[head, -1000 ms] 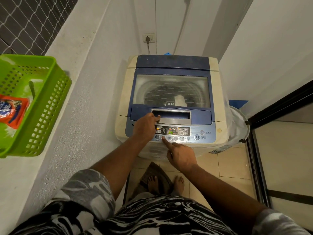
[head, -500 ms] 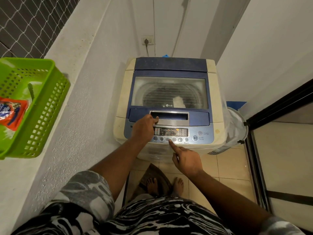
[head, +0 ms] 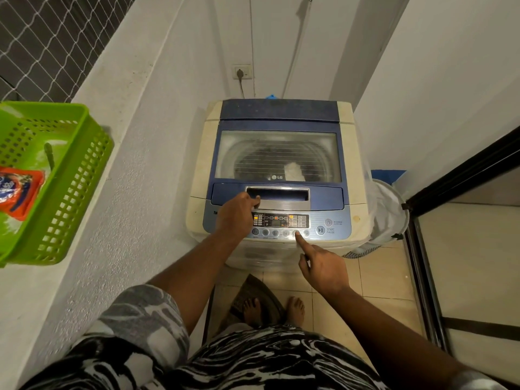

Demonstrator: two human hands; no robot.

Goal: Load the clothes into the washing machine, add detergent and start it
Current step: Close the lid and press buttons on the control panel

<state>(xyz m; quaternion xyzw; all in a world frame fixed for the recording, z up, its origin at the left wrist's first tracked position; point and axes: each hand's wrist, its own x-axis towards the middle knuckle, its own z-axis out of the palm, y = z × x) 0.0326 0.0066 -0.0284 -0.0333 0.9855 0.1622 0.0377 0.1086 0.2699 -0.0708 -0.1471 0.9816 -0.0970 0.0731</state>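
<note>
The top-loading washing machine (head: 350, 164) stands against the back wall with its glass lid (head: 275, 147) closed. Dark clothes and a white piece (head: 294, 171) show through the glass. On the control panel (head: 284, 220) several lights are lit. My left hand (head: 237, 218) rests on the panel's left side with curled fingers, its thumb at the left corner of the lid handle (head: 281, 194). My right hand (head: 323, 266) points its straight index finger onto a round button (head: 295, 233) in the button row, left of the start/pause button (head: 320, 230).
A green plastic basket (head: 70, 192) on the left ledge holds an orange detergent packet (head: 17, 190). A white mesh laundry bag (head: 389, 218) stands right of the machine. A dark door frame (head: 422, 277) runs along the right. The plug sits in a wall socket (head: 241, 72). My bare feet stand on a mat (head: 253, 291).
My right index finger has moved to the right along the button row, from a left button to one nearer the start/pause button. The left hand has stayed in place.
</note>
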